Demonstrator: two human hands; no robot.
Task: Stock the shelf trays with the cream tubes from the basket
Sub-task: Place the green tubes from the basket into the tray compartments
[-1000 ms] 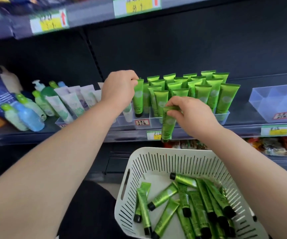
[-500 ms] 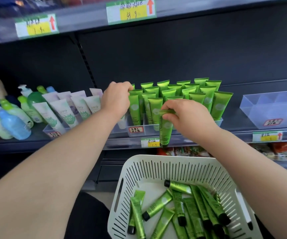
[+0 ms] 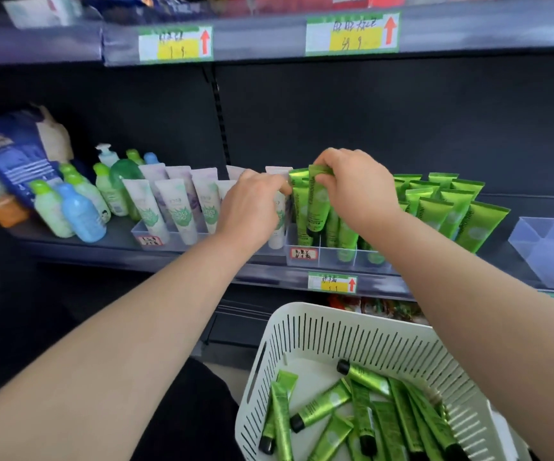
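At the middle shelf (image 3: 202, 261), seen from the head camera, both hands work at the left end of a clear tray (image 3: 332, 257) packed with upright green cream tubes (image 3: 448, 207). The right hand (image 3: 358, 188) pinches the crimped top of one green tube (image 3: 318, 204) between thumb and fingers, holding it cap-down over the tray's front left compartment, with its cap low among the standing tubes there. Whether the cap already touches the tray floor cannot be told. The left hand (image 3: 252, 204) is loosely curled, its fingertips at the top edge of the leftmost standing tube (image 3: 298, 207), just beside the held one; it presses or steadies rather than clearly gripping, and the exact hold is hidden behind the knuckles.

Left of this tray, a second clear tray (image 3: 149, 234) holds pale white and lilac tubes (image 3: 179, 207), partly covered by the left wrist. Farther left stand small green and blue bottles (image 3: 79, 214) and a blue pouch (image 3: 16, 158). To the right sits another clear tray (image 3: 551, 247), well apart from the hands. Price tags (image 3: 332, 282) with red arrows line the shelf edges.

Below, near the right forearm, a white slotted basket (image 3: 318, 337) holds a loose pile of green tubes (image 3: 365, 410) with black caps, lying flat and crossing one another.
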